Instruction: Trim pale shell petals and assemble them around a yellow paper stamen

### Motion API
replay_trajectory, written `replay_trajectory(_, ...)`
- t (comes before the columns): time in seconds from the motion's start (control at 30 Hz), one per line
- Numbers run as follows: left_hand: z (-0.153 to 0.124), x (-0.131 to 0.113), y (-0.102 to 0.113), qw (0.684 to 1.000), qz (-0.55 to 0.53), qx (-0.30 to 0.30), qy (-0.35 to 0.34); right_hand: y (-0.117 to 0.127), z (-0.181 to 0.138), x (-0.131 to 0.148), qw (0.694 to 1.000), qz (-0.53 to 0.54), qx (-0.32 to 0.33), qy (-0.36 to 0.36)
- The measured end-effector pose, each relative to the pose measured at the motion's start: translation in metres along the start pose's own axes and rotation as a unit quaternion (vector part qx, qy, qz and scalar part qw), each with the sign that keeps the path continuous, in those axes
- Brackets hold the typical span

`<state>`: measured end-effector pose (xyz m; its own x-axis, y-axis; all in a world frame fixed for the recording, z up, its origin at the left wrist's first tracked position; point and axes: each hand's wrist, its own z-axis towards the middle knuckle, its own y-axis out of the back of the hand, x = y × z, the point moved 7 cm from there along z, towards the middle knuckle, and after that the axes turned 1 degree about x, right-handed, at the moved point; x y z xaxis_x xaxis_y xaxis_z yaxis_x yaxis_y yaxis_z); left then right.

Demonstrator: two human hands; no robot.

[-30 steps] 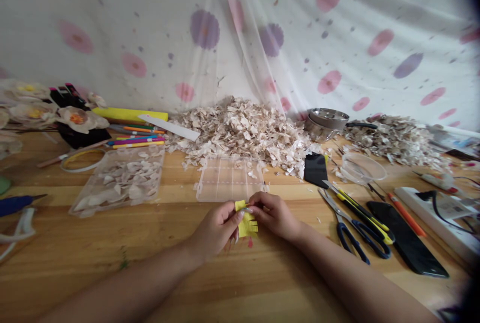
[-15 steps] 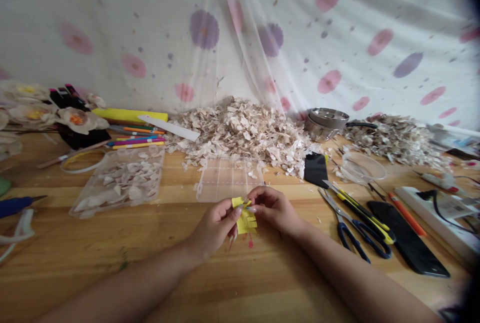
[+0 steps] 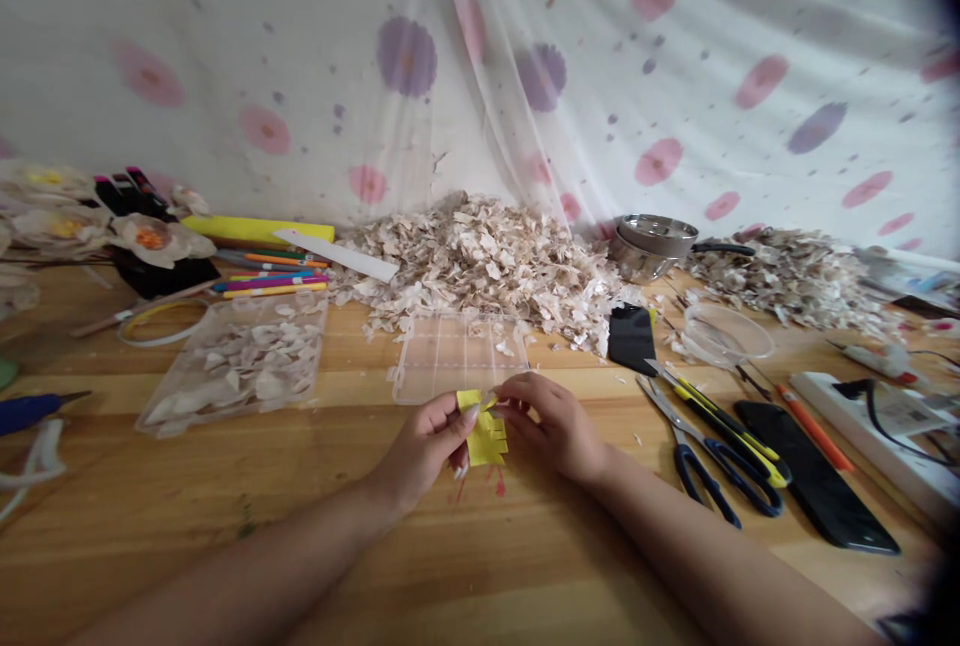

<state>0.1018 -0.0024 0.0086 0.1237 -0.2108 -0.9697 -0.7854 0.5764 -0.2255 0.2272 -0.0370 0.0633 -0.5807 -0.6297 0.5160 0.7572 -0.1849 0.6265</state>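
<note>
The fringed yellow paper (image 3: 487,441) is above the wooden table (image 3: 315,566), gripped along its left side by your left hand (image 3: 421,448). Your right hand's (image 3: 559,429) fingertips pinch its upper right edge. Just beyond lies a clear divided tray (image 3: 459,358), then a heap of pale flakes (image 3: 499,256).

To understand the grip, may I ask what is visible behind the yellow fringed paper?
Fingertips of the left hand show beside the lower left edge of the yellow fringed paper. Whatever lies directly behind it is covered.
</note>
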Motion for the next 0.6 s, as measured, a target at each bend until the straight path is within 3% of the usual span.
replay_trajectory(0.13,0.000,0.002,0.000,1.000,0.004,0.007,-0.001,0.000,-0.001,0.005,0.999,-0.023,0.002,0.039)
replay_trajectory(0.6,-0.001,0.001,-0.002,0.999,-0.008,0.030,0.005,-0.004,0.003,0.013,0.997,-0.024,0.049,0.054)
